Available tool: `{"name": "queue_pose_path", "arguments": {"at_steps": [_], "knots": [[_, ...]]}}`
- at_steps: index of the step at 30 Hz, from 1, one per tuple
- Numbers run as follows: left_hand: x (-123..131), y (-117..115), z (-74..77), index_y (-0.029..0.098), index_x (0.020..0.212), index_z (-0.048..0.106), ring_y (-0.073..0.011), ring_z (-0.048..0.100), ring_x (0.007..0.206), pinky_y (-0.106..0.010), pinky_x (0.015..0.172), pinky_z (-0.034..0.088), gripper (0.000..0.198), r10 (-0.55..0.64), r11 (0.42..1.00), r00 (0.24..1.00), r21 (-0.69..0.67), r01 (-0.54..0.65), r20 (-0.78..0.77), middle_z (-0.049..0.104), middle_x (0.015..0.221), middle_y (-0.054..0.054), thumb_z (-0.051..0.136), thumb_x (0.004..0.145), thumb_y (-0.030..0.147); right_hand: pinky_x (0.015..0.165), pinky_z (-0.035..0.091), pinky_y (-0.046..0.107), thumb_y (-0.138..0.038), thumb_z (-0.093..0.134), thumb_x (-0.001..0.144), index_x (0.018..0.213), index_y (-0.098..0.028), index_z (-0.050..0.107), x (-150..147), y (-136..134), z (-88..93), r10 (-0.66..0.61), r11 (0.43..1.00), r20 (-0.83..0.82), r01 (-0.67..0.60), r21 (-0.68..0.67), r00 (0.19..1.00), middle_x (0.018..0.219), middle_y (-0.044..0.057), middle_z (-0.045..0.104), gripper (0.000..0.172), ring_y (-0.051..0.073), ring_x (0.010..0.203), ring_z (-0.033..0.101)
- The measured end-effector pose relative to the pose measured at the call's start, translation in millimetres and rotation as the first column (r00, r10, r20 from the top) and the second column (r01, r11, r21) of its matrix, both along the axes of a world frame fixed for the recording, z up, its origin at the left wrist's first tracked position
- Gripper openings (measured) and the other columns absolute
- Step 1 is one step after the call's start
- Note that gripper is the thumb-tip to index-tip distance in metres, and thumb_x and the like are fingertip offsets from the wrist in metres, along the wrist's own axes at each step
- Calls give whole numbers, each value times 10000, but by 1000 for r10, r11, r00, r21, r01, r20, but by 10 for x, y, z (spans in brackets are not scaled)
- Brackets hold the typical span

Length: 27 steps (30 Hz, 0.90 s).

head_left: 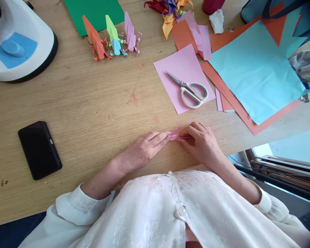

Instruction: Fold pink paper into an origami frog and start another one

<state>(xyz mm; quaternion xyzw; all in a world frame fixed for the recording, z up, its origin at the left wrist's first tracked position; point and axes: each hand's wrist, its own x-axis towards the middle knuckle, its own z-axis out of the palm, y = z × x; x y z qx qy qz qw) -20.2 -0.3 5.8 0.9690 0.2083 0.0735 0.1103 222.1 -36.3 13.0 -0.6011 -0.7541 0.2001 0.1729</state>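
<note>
A small, narrow piece of folded pink paper [173, 136] lies between my hands, low over the near edge of the wooden table. My left hand [147, 148] is closed on its left end, fingers pressed together. With thumb and bent fingers my right hand [200, 141] pinches its right end. Thin pink strips stick out toward the right hand, one angled upward. Much of the folded paper is hidden under the fingers. Beyond the hands, scissors [189, 91] rest on a square pink sheet [167, 65], blades pointing to the upper left.
Three folded paper figures, orange [96, 39], green-and-blue [115, 38] and pink [130, 32], stand near a green sheet [95, 13]. A black phone [39, 150] lies left. Light blue paper [258, 75] covers orange sheets on the right. A white device [28, 44] stands upper left.
</note>
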Motion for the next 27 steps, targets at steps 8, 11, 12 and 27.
{"name": "queue_pose_path", "arguments": {"at_steps": [8,11,12,27], "knots": [[86,44,18,107,1479,361,-215,559,1159,-323,907,546,500,-20,993,999,116,24,-34,570,1367,-99,390,981,73,704,358,320,-355,639,912,812,-215,644,-30,32,63,-20,998,-31,18,-64,999,782,26,630,173,193,752,563],[102,71,22,95,1462,379,-210,585,1114,-327,894,550,470,-26,992,999,120,28,-24,609,1296,-103,376,992,83,686,340,325,-392,629,915,819,-225,670,-39,43,59,-27,996,-21,25,-88,999,775,32,625,198,200,749,559],[102,79,20,100,1466,374,-207,588,1113,-327,903,547,471,-29,993,999,116,31,-21,612,1291,-104,374,995,88,681,335,326,-403,622,918,822,-227,676,-42,46,56,-31,995,-21,29,-92,999,773,34,624,208,200,745,557],[69,320,51,133,1473,401,-175,591,1006,-308,907,527,467,-172,976,985,132,174,-27,477,1495,-90,380,1007,127,683,324,321,-347,660,888,756,-213,646,-72,61,46,-67,990,0,66,-126,998,778,23,619,188,192,742,549]]}}
